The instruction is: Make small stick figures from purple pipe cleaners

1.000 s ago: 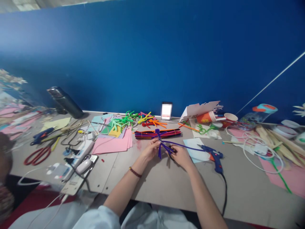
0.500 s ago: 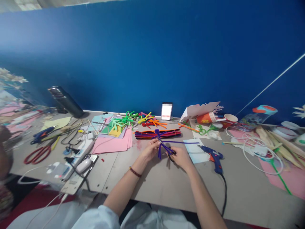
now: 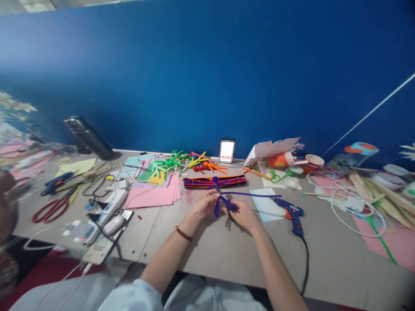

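A figure of purple pipe cleaners is pinched in my left hand, its round top up and several strands hanging down. One long purple strand sticks out to the right, over the pale blue paper. My right hand is closed on a small pair of scissors with dark handles, just right of the strands. The blades are mostly hidden among the purple strands. Behind my hands lies a banded bundle of red, purple and orange pipe cleaners.
A blue glue gun lies on the right, its cord running to the front edge. To the left are pink paper, a power strip, a phone and red-handled scissors. Green pipe-cleaner shapes lie behind; a propped phone stands beyond.
My right hand has turned slightly, with its fingers and the scissor handles shifted a little. The long purple strand has moved slightly right and down; the left hand hardly moves.
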`<control>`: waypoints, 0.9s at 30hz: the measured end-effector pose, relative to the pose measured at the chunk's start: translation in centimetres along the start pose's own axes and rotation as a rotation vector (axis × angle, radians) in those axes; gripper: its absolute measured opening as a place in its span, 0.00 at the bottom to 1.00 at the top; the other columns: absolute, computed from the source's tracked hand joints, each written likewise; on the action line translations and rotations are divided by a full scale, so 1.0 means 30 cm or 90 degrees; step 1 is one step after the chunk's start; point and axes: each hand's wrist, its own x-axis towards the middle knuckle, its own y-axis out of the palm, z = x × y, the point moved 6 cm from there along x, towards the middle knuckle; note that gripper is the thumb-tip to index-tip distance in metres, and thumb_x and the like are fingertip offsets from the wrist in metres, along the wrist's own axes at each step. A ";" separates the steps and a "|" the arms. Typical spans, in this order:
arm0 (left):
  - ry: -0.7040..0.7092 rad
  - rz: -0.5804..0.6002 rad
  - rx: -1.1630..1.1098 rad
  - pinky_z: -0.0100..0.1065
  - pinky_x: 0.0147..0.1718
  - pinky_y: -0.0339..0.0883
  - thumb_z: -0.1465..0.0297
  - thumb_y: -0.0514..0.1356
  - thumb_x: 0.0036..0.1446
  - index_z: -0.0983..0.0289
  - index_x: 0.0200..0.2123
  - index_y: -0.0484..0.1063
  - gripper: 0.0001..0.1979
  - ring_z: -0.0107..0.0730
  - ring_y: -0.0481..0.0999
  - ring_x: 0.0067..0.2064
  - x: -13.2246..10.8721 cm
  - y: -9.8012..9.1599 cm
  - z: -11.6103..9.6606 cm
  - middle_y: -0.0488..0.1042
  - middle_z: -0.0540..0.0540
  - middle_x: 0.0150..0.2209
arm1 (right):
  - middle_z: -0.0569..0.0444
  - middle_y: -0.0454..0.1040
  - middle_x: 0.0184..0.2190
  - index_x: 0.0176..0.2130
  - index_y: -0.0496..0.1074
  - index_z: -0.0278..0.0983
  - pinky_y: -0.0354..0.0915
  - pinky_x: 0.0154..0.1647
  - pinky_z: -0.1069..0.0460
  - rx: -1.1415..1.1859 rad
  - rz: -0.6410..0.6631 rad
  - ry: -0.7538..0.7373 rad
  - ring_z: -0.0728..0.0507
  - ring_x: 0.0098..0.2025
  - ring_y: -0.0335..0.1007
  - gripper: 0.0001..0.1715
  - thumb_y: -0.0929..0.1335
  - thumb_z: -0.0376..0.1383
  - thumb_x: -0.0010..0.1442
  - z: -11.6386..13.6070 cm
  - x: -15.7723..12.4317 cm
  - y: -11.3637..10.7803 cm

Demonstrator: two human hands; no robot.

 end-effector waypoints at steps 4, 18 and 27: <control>0.008 0.005 0.006 0.25 0.25 0.60 0.78 0.68 0.42 0.67 0.26 0.73 0.07 0.23 0.70 0.23 -0.003 0.005 -0.004 0.72 0.51 0.22 | 0.59 0.65 0.17 0.22 0.67 0.37 0.50 0.20 0.56 0.010 0.005 0.001 0.50 0.20 0.56 0.18 0.67 0.48 0.52 -0.002 0.002 -0.001; -0.001 0.013 0.009 0.26 0.25 0.62 0.77 0.69 0.41 0.67 0.27 0.74 0.08 0.23 0.71 0.23 -0.010 0.023 -0.013 0.74 0.51 0.23 | 0.59 0.60 0.16 0.19 0.62 0.37 0.49 0.21 0.55 0.027 0.002 -0.001 0.50 0.20 0.52 0.19 0.67 0.47 0.52 0.019 0.004 0.007; 0.048 -0.067 -0.041 0.25 0.27 0.66 0.79 0.68 0.42 0.65 0.29 0.71 0.11 0.21 0.72 0.23 0.018 -0.032 -0.027 0.76 0.49 0.25 | 0.55 0.69 0.17 0.23 0.70 0.36 0.53 0.21 0.55 0.095 -0.103 0.141 0.48 0.20 0.61 0.18 0.65 0.47 0.52 -0.089 0.014 -0.014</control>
